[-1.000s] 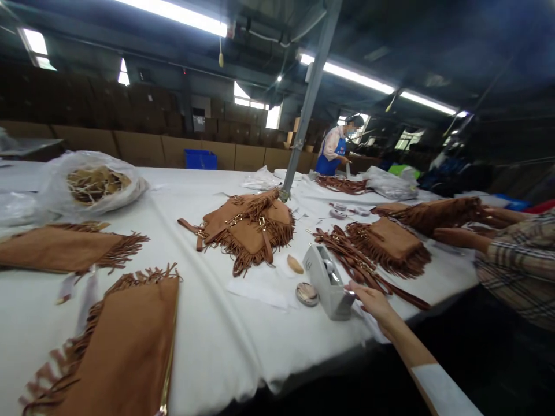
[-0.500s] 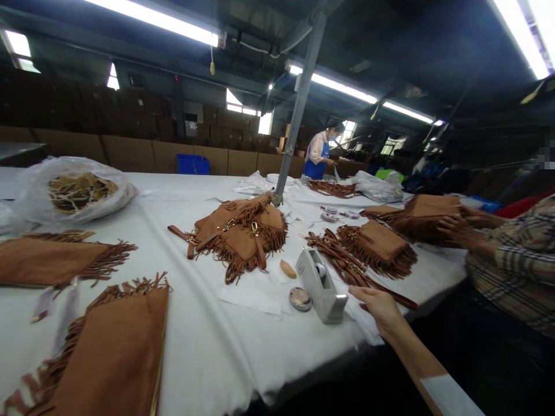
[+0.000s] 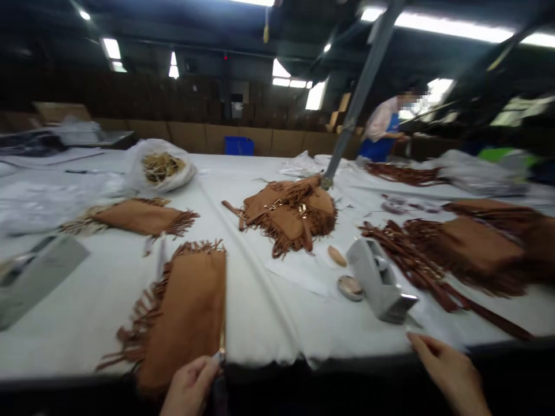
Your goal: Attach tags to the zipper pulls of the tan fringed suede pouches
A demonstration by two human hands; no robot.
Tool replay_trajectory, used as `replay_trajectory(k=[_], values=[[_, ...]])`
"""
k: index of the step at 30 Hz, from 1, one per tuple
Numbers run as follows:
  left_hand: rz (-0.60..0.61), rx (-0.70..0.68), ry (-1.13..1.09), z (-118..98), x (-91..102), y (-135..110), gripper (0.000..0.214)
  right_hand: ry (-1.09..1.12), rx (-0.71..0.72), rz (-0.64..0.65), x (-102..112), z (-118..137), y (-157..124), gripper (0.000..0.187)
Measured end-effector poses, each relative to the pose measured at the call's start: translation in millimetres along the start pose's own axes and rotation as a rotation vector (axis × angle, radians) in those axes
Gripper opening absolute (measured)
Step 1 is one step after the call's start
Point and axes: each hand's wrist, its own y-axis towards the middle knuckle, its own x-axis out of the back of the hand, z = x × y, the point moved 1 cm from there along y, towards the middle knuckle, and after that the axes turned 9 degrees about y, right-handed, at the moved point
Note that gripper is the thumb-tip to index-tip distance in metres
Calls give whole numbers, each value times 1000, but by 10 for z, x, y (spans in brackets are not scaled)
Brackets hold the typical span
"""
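My left hand (image 3: 191, 384) is closed in a pinch at the near right corner of a brown fringed pouch (image 3: 191, 306), by the end of its zipper (image 3: 222, 335). The pouch lies flat, its near end reaching the table edge. My right hand (image 3: 451, 370) is just in front of a grey tape dispenser (image 3: 379, 283), apart from it. Its thumb and forefinger are pinched together on a faint pale sliver that looks like tape; blur hides its shape. A round tin-like disc (image 3: 350, 288) and a tan oval piece (image 3: 337, 256) lie left of the dispenser.
A second fringed pouch (image 3: 139, 216) and another grey dispenser (image 3: 39, 277) are on the left. Fringed bags (image 3: 295, 216) are piled mid-table, brown straps (image 3: 416, 266) at right. A slanted metal post (image 3: 359, 86) rises behind. A person in a blue apron (image 3: 379, 138) stands at the back.
The view has swung left. My left hand has come into view at the pouch. My right hand has drawn back from the dispenser's front edge. The co-worker in the plaid sleeve is out of view.
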Motion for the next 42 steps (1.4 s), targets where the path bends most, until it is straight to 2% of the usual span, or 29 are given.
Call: replay_trajectory(k=[2, 3, 6, 8, 10, 13, 18, 24, 29, 36, 42], values=[[22, -122, 56, 51, -30, 66, 57, 74, 55, 104, -210, 150, -175, 34], [14, -155, 95, 70, -37, 88, 56, 148, 123, 206, -331, 297, -323, 35], [-32, -240, 244, 81, -49, 81, 48, 352, 286, 644, -666, 918, -947, 38], [-47, -283, 318, 62, -55, 40, 42, 441, 341, 873, -854, 1342, -1362, 40], [-47, -313, 353, 44, -59, 1, 37, 509, 365, 1045, -1041, 1665, -1665, 39], [-50, -349, 397, 43, -63, -26, 29, 604, 387, 1204, -1322, 1916, -1890, 39], [-93, -390, 484, 105, -74, -19, 19, 577, 382, 1226, -1643, 2013, -1949, 36], [-102, -449, 573, 146, -77, -10, 18, 376, 374, 1192, -1775, 2004, -1931, 35], [-76, -482, 616, 164, -89, -3, 21, 300, 142, 1218, -1858, 1910, -1941, 39], [-91, -471, 766, 148, -122, -39, 24, 486, -123, 1278, -1820, 1910, -1994, 29], [-125, -483, 900, 144, -100, -59, 23, 510, -260, 1208, -1846, 1928, -2070, 27]])
